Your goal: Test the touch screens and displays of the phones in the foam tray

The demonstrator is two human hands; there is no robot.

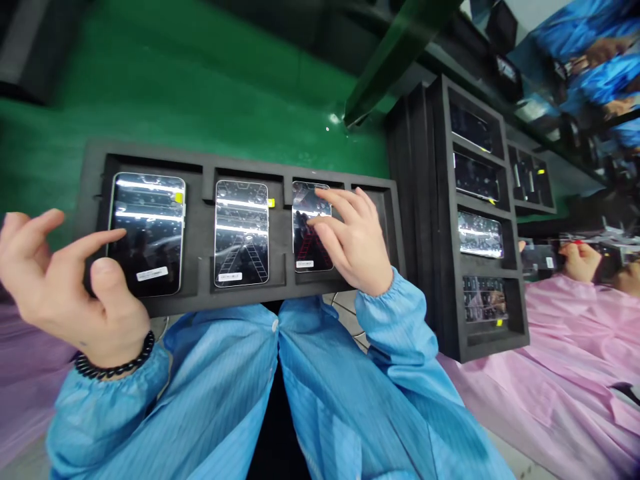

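A black foam tray [200,220] lies across my lap, with phones in its pockets. A phone [147,233] fills the left pocket and a second phone [241,232] the middle one. My right hand [353,240] lies over a third phone [307,223], fingertips resting on its screen, fingers slightly bent and apart. The pocket to the right of that is mostly hidden by this hand. My left hand [65,287] hovers at the tray's left end, thumb on the front rim, fingers spread and holding nothing. A black bead bracelet [113,363] circles that wrist.
A second black foam tray [440,220] with several phones stands to the right. Beyond it is a third tray [533,180]. A green belt surface [200,93] runs behind. A person in a pink coat [560,347] works at the right; people in blue sit further back.
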